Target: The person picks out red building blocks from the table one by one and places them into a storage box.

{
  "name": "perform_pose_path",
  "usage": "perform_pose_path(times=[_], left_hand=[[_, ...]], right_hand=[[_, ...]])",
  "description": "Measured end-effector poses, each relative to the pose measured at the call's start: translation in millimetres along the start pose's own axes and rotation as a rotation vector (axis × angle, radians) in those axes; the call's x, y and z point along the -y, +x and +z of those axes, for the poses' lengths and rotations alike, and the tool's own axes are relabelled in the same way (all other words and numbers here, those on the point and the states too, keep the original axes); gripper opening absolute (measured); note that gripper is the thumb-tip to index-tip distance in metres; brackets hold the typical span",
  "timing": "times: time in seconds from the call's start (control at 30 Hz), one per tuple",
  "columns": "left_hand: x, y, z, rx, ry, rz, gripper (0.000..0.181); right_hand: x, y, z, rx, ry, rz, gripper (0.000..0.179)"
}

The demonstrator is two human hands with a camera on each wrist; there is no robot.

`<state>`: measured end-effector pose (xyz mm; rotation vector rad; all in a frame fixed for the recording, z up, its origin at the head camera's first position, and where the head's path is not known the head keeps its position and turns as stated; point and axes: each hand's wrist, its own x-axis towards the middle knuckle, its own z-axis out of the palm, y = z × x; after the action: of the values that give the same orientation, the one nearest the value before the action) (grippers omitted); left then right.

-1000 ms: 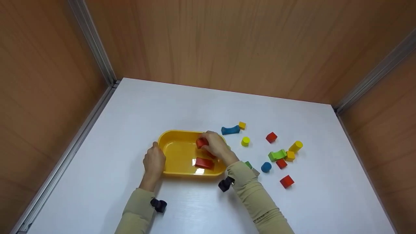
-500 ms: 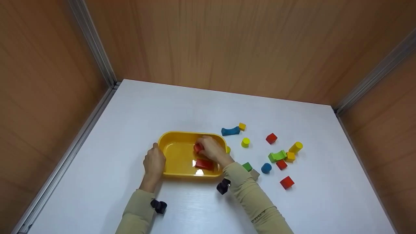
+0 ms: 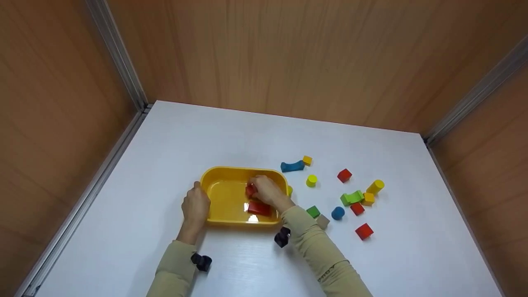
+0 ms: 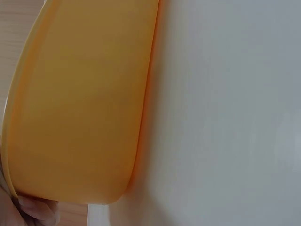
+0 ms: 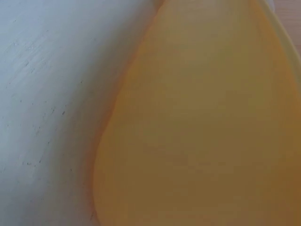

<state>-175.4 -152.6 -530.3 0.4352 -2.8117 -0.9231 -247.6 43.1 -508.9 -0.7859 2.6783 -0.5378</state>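
Observation:
In the head view, a yellow plastic tub point(image 3: 225, 202) stands on the white table. My left hand point(image 3: 196, 206) grips its left rim; in the left wrist view, fingertips point(image 4: 35, 209) curl at the rim's corner. Reaching inside the tub, my right hand point(image 3: 267, 192) pinches a small red block point(image 3: 250, 191) low over the tub floor. A longer red block point(image 3: 258, 208) lies just nearer, partly beneath that hand. The right wrist view shows only the tub's outer wall point(image 5: 197, 127) and the table; the hand is outside it.
Right of the tub lie a blue arched block point(image 3: 292, 166), a yellow cylinder point(image 3: 311, 180), a green block point(image 3: 313, 211), a blue cylinder point(image 3: 338, 213) and a light green arch point(image 3: 352, 198). Several red and yellow blocks lie farther right. Wooden walls point(image 3: 264, 53) enclose the table.
My right hand has moved down and slightly left inside the tub with the small red block, nearer the longer one. My left hand stays at the rim.

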Motion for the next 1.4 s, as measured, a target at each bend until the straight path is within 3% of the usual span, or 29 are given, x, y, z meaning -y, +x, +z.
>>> perform_pose_path(times=[0.17,0.73,1.17,1.4], left_hand=[[0.5,0.1,0.0,-0.018,0.004,0.023,0.014],[-0.4,1.6,-0.6,0.008,0.005,-0.009,0.017],[1.4,1.3,-1.4,-0.003,-0.014,0.006,0.015],[1.6,0.8,-2.0,0.012,0.005,-0.016,0.018]], right_hand=[[-2.5,-0.2,2.1,-0.037,-0.060,-0.044,0.027],[-3.8,-5.7,-2.0,-0.014,-0.057,-0.035,0.039],[-8.1,-28.2,-14.9,-0.162,0.028,-0.097,0.036],[-15.4,-45.0,-23.7,-0.217,0.087,-0.034,0.036]])
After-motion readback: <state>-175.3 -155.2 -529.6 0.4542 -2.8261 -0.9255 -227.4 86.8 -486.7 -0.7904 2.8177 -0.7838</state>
